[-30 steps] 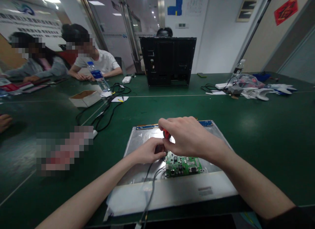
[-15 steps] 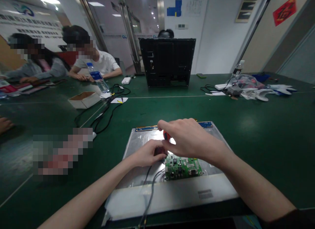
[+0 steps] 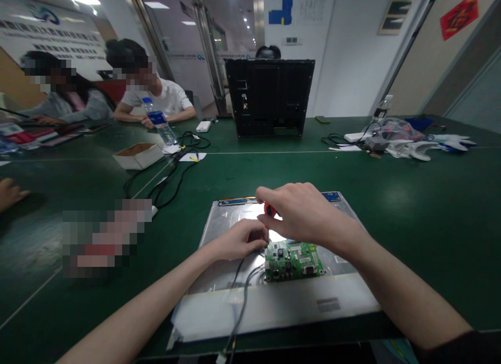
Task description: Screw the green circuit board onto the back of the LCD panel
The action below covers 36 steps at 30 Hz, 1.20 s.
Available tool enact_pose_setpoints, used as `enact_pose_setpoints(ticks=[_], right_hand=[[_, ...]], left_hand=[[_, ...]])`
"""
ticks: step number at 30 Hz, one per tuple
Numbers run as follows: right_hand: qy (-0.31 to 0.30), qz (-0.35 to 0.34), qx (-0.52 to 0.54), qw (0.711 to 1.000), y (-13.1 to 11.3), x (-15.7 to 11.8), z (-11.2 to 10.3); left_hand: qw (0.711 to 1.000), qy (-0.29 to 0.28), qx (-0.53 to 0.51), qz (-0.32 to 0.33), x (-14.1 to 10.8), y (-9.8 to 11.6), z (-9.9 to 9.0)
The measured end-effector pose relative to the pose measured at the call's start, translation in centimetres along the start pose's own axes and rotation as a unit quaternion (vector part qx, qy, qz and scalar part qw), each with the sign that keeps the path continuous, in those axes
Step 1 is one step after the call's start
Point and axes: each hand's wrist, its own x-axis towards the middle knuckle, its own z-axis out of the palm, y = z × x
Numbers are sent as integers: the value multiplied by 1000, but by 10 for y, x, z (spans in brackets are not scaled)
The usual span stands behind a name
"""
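My right hand is closed around a red and black screwdriver handle, held upright above the upper left corner of a green circuit board. Just below it, my left hand is pinched at that same corner. What its fingertips hold is hidden. The board lies on the silvery back of a flat display panel, which has a white strip along its near side. Dark cables run from the board's left side over the near edge.
A black monitor housing stands across the green table. On the left are an open white box, a water bottle and black cords. White gloves and a plastic bag lie at the right. Other people sit at the far left.
The whole view has shifted slightly, so the panel and board appear a little further right and higher. Both hands stay at the board's corner, with slightly more of the red handle showing.
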Motion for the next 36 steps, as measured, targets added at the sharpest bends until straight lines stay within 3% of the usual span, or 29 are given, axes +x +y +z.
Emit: enact_pose_setpoints(ticks=[8,13,22,36], right_hand=[[-14,-25,12,1000,-1,-1,-2],[-13,-15,-2,1000,0,0,-1],[6,-42,1,999,-1,-1,-1],[-9,-24,-4,1000,-2,1,0]], left_hand=[[1000,8,18,-9,0,-1,1],[1000,-12,-5,-7,0,-2,0],[999,-1,-45,18,2,3,-1],[999,8,-35,10,1,0,-1]])
